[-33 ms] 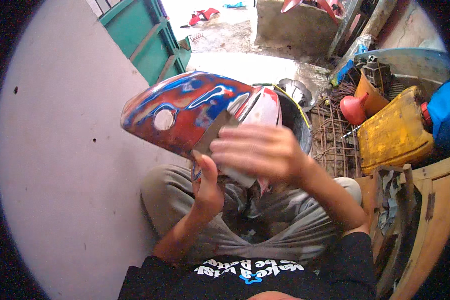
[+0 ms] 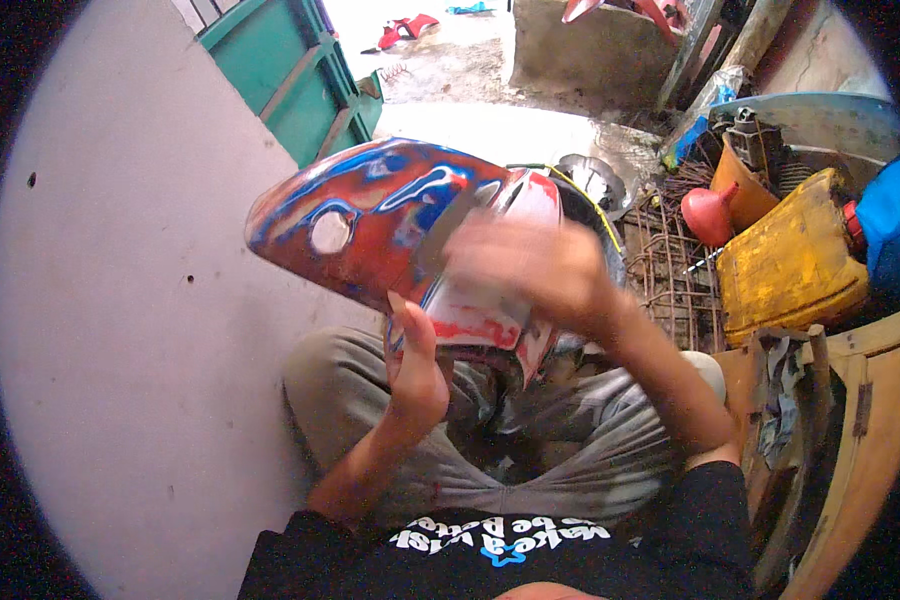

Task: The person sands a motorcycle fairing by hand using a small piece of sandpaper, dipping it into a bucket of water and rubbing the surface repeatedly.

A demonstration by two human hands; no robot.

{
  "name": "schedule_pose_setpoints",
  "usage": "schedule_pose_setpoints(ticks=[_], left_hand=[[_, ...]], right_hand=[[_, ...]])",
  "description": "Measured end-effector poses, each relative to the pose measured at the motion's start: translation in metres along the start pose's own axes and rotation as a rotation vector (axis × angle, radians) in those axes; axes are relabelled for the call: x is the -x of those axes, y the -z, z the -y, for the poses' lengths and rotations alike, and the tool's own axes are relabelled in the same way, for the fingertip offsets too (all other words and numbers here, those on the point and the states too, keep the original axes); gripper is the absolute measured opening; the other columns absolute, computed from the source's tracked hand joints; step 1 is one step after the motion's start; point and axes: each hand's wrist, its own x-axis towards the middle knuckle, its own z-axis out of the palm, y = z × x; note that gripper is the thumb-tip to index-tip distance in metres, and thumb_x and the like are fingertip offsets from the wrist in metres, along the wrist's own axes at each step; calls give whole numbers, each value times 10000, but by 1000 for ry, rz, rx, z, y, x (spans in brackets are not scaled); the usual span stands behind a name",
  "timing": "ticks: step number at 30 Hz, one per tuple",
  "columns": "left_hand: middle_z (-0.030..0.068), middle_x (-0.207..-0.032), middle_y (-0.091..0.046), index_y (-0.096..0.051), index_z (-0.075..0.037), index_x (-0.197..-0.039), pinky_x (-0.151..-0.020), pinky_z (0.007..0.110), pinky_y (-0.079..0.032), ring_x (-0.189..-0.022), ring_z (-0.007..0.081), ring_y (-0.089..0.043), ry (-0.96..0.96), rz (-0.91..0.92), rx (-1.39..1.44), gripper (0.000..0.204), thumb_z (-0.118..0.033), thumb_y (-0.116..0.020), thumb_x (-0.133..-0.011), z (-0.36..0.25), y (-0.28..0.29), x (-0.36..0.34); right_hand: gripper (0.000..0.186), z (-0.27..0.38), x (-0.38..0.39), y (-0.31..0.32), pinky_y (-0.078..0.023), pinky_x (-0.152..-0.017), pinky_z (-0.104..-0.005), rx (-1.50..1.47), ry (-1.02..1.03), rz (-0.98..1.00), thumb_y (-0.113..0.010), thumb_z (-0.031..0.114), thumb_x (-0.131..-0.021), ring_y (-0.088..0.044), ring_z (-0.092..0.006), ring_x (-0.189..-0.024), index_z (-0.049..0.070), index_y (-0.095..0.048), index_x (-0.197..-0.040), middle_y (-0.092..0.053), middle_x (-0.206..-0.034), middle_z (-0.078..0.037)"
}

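Note:
A curved motorcycle body panel point(image 2: 370, 250), sanded through to patches of red, blue and white with a round pale spot, is held tilted above my lap. At its lower edge my left hand point(image 2: 418, 375) grips it, thumb in front and the other fingers mostly hidden behind. My right hand point(image 2: 535, 265) lies across the panel's white and red right part, its fingers smeared by motion. Beneath those fingers a strip of grey sandpaper point(image 2: 444, 232) shows, pressed against the surface.
Behind the panel stands a dark bucket point(image 2: 610, 235) with a yellow-edged rim. To the right are a rusty wire grid point(image 2: 670, 270), a yellow jerrycan point(image 2: 795, 265), a red funnel point(image 2: 710, 215) and wooden frames point(image 2: 870, 400). A pale wall point(image 2: 120, 300) rises at left, beside a green door point(image 2: 280, 80).
My right hand has slid up and to the right with the sandpaper, uncovering the panel's lower white and red part. The left hand keeps its grip.

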Motion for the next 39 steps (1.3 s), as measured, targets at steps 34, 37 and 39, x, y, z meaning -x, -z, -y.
schedule_pose_setpoints(ticks=[34,37,39], left_hand=[[159,-1216,-619,-389,42,-1400,-917,410,-531,-1078,265,-641,129,-153,156,751,-605,-306,-1027,-11,-9,-3],[53,-1196,-576,-414,-33,-1402,-934,317,-473,-1094,116,-555,177,34,389,542,-458,-394,-1065,-3,5,1],[48,-1195,-577,-407,-24,-1412,-944,304,-462,-1087,114,-553,134,84,403,549,-451,-393,-1068,13,12,2]], right_hand=[[297,-26,4,9,-557,-935,-380,197,-59,-62,-641,178,-858,-688,-274,-1096,53,-698,-1121,-715,-1150,-112],[297,-4,2,5,-555,-941,-388,163,8,-41,-673,121,-825,-691,-269,-1090,51,-694,-1113,-714,-1151,-115],[311,1,0,7,-551,-949,-396,139,58,-22,-690,92,-809,-690,-269,-1093,46,-689,-1116,-713,-1150,-121]])
